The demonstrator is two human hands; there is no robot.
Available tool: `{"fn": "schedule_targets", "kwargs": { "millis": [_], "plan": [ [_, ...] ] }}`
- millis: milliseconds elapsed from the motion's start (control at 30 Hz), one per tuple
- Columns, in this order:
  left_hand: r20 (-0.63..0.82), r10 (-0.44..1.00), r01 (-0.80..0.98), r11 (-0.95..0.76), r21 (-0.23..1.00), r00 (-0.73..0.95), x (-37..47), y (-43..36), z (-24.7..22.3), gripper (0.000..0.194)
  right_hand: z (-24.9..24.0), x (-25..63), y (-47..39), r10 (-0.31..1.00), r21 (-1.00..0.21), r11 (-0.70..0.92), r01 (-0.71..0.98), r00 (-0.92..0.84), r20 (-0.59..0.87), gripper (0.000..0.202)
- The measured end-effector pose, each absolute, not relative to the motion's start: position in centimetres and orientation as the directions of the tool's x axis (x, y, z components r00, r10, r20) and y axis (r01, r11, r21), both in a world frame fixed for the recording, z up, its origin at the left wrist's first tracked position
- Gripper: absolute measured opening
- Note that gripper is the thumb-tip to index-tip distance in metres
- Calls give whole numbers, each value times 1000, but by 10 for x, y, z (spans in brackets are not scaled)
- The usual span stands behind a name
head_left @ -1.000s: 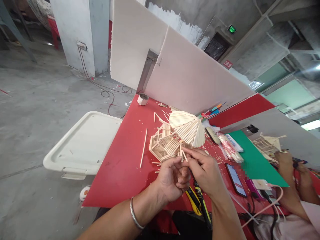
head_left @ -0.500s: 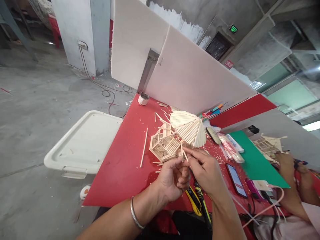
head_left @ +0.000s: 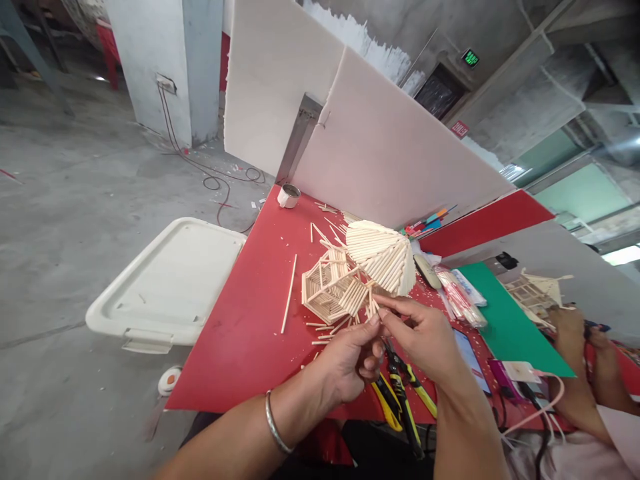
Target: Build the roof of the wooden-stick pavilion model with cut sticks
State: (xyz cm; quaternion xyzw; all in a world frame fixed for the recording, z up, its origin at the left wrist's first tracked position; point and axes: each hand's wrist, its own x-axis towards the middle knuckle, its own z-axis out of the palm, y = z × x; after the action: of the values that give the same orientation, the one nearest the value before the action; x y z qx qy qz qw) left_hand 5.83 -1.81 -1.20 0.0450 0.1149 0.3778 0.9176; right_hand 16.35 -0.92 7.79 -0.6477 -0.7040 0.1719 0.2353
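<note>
My right hand (head_left: 420, 337) pinches a short wooden stick (head_left: 373, 308) against the near side of an octagonal stick frame (head_left: 325, 293). My left hand (head_left: 347, 363), with curled fingers and a bangle on the wrist, meets it at the stick's lower end, thumb and forefinger closed there; the fingertips partly hide the stick. Behind the frame sits a cone-shaped roof (head_left: 383, 253) of pale sticks. Below my hands lie pliers (head_left: 400, 393) with black and yellow handles and a yellow cutter (head_left: 387, 403).
Loose sticks are scattered around the frame on the red table (head_left: 240, 347), one long stick (head_left: 289, 293) to the left. A tin (head_left: 289, 196) stands at the far corner. To the right are packed sticks (head_left: 460, 297), a phone (head_left: 471, 360), cables, a green board (head_left: 520, 327) and another person's hands (head_left: 570, 340).
Both hands have shifted slightly right, with the right hand covering part of the phone. The stick between the fingers stands closer to the frame, and more of the pliers shows.
</note>
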Motion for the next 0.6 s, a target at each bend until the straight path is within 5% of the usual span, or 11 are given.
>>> {"fn": "schedule_targets", "kwargs": {
  "millis": [233, 600],
  "plan": [
    [-138, 705, -701, 708, 85, 696, 57, -19, -12, 23, 80, 169, -5, 998, -646, 53, 762, -63, 7, 34],
    [-139, 707, -702, 706, 90, 693, 57, -20, -12, 23, 83, 168, -4, 1000, -628, 28, 777, -23, 17, 30]
  ]
}}
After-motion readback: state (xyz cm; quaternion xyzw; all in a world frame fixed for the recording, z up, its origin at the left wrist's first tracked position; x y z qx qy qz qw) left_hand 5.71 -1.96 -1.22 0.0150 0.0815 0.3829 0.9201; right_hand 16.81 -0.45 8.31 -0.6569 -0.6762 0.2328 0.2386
